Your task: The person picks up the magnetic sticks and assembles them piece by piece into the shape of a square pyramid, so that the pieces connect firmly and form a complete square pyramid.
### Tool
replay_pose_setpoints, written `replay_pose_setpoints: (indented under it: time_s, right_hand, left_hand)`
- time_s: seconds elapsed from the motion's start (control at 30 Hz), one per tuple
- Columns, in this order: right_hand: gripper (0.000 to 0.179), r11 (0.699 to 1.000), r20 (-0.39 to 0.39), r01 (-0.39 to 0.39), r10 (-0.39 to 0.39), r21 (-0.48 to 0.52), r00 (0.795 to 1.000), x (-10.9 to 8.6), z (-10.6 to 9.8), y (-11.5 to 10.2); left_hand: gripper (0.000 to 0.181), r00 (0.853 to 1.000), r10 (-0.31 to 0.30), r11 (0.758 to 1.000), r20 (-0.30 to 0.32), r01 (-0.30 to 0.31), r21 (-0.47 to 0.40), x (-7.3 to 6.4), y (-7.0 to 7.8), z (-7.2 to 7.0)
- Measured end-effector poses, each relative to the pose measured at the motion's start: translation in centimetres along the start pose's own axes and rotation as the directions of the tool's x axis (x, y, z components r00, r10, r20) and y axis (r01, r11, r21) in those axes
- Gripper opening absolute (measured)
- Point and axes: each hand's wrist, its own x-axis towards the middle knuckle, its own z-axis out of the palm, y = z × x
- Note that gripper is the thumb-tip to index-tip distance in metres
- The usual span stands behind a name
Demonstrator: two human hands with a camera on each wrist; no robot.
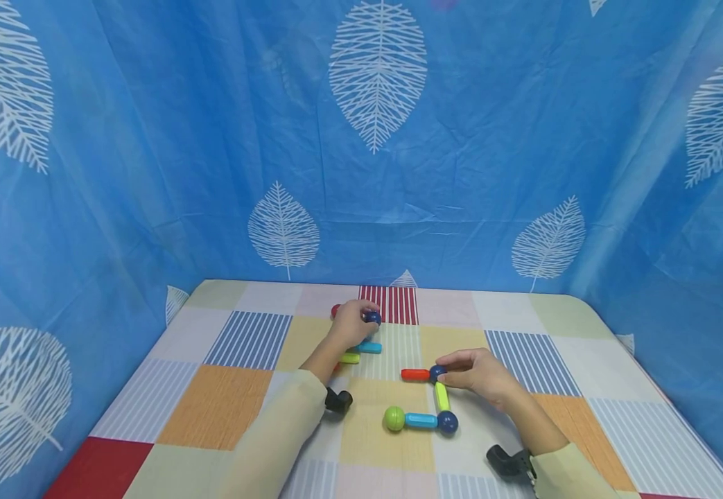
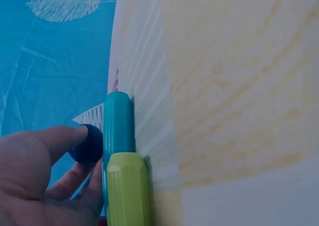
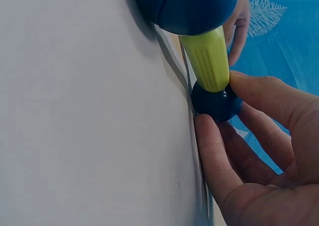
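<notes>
Toward the back of the table, my left hand [image 1: 349, 327] pinches a dark blue ball [image 2: 89, 149] between thumb and fingers. A light blue rod [image 1: 370, 348] and a yellow-green rod [image 2: 128, 191] lie beside that hand. My right hand [image 1: 484, 378] grips another dark blue ball [image 3: 217, 105], which joins a red rod [image 1: 415, 375] and a second yellow-green rod [image 1: 441, 397]. From there the chain runs to a nearer dark blue ball [image 1: 447, 423], a light blue rod [image 1: 421, 421] and a green ball [image 1: 394, 418].
A red ball [image 1: 335, 310] sits behind my left hand, partly covered. The patchwork tablecloth [image 1: 224, 395] spreads to a blue leaf-print curtain [image 1: 461, 138] at the back and sides. Black wrist cameras [image 1: 338, 400] are strapped to both forearms.
</notes>
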Motion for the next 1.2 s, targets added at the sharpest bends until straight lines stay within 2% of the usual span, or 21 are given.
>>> replay_pose_setpoints:
  time_s: [0.1, 0.37, 0.57, 0.77, 1.2]
  right_hand:
    - [0.039, 1.000, 0.000, 0.000, 0.000, -0.006, 1.000, 0.1, 0.0, 0.1]
    - [0.039, 1.000, -0.010, -0.016, 0.016, -0.011, 1.000, 0.3, -0.2, 0.3]
    - [0.039, 1.000, -0.008, -0.021, 0.021, -0.003, 1.000, 0.2, -0.1, 0.2]
    - [0.039, 1.000, -0.006, -0.029, 0.029, 0.003, 1.000, 0.3, -0.1, 0.1]
    - [0.040, 1.000, 0.006, -0.012, 0.012, -0.005, 1.000, 0.4, -0.3, 0.1]
  left_hand:
    - [0.030, 1.000, 0.015, 0.999, 0.024, -0.014, -0.030, -0.2, -0.1, -0.2]
    - [0.030, 0.998, -0.027, 0.993, 0.063, 0.034, -0.115, -1.1, 0.5, -0.5]
    - [0.031, 0.997, 0.001, 0.988, 0.076, 0.011, -0.154, -2.1, 0.9, -0.7]
    - [0.034, 0.991, 0.045, 0.973, 0.123, -0.016, -0.228, -3.1, 1.0, -0.8]
    - [0.034, 0.977, 0.131, 0.964, 0.170, -0.085, -0.251, -4.6, 0.6, -0.6]
